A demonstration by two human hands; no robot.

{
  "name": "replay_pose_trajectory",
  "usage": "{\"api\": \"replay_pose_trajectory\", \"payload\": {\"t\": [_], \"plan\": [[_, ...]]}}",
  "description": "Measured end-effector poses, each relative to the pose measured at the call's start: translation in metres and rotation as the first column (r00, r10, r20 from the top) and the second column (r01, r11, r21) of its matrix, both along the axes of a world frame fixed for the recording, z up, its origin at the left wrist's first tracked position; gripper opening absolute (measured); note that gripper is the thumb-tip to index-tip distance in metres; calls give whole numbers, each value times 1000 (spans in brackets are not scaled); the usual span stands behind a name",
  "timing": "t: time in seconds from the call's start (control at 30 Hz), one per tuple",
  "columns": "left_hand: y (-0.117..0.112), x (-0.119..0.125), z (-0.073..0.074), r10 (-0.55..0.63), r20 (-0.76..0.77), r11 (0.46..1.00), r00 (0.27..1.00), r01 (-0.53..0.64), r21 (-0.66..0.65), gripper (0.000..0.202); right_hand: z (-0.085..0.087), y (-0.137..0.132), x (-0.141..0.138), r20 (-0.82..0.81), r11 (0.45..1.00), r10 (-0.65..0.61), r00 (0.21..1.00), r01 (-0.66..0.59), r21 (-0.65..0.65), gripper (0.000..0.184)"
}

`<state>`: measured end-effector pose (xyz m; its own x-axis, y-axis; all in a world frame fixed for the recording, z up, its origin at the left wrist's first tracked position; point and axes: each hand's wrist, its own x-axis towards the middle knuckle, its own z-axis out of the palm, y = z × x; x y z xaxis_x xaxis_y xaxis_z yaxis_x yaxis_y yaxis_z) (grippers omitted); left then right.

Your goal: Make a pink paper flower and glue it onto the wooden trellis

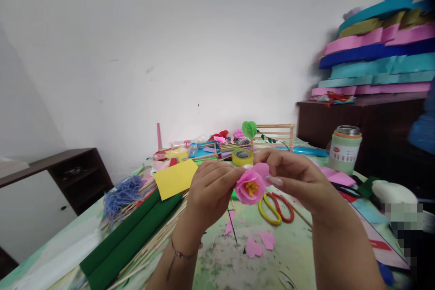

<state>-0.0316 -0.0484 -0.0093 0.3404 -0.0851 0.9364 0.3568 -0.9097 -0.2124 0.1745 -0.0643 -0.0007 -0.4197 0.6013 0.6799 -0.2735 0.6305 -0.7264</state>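
Observation:
A pink paper flower (pixel 245 192) with a yellow centre is held up over the middle of the table, facing me. My left hand (pixel 212 190) is closed on its left side, its fingers partly hidden behind the petals. On the other side, my right hand (pixel 299 179) pinches an outer petal (pixel 261 171) between thumb and fingers. A thin dark stem (pixel 232 226) slants down below my left hand; whether it joins the flower cannot be made out. Loose pink petals (pixel 253 247) lie on the table underneath. Scissors (pixel 287 208) with red and yellow handles rest behind my hands.
Rolled green paper (pixel 129 235), thin sticks (pixel 152 244), a yellow sheet (pixel 176 179) and purple yarn (pixel 124 195) lie at left. Yellow tape (pixel 242 157) and a green flower (pixel 249 129) are at the back. A jar (pixel 345 149) and black-handled scissors (pixel 348 190) are at right.

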Motion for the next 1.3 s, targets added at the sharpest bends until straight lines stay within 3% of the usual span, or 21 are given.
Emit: {"api": "replay_pose_trajectory", "payload": {"t": [0.17, 0.33, 0.47, 0.6, 0.7, 0.87, 1.03, 1.2, 1.3], "plan": [[-2, 0, 0, -52, 0, 999, 999, 52, 5, 28, 2, 0, 5, 70, 978, -196, 978, 190, 82, 14], [-2, 1, 0, -90, 6, 996, 996, 90, 11, 31, 5, -9, 0, 44, 985, -156, 987, 152, 79, 13], [-2, 2, 1, -114, 17, 993, 993, 114, 10, 29, 8, -16, -7, -18, 977, -213, 977, 212, -22, 9], [-2, 1, 1, -79, 14, 997, 997, 79, -1, 25, 9, -15, -7, -25, 911, -390, 921, 382, -154, 19], [-1, 1, 0, -64, 1, 998, 998, 64, -20, 27, 7, -11, -2, -12, 878, -446, 895, 435, -197, 22], [0, 2, 0, -78, -16, 996, 997, 78, -37, 28, 6, -8, 1, -111, 877, -465, 878, 440, -191, 27], [-6, 2, 3, -104, -16, 995, 994, 105, 1, 25, 8, -9, 0, -141, 890, -436, 889, 403, -212, 46], [-12, 1, 2, -119, 0, 993, 993, 119, -25, 45, 11, -18, -3, -89, 856, -512, 854, 500, -129, 21], [-14, 1, 2, -141, 4, 987, 990, 141, -78, 59, 11, -27, -5, -12, 802, -597, 802, 597, -7, 13]]}}
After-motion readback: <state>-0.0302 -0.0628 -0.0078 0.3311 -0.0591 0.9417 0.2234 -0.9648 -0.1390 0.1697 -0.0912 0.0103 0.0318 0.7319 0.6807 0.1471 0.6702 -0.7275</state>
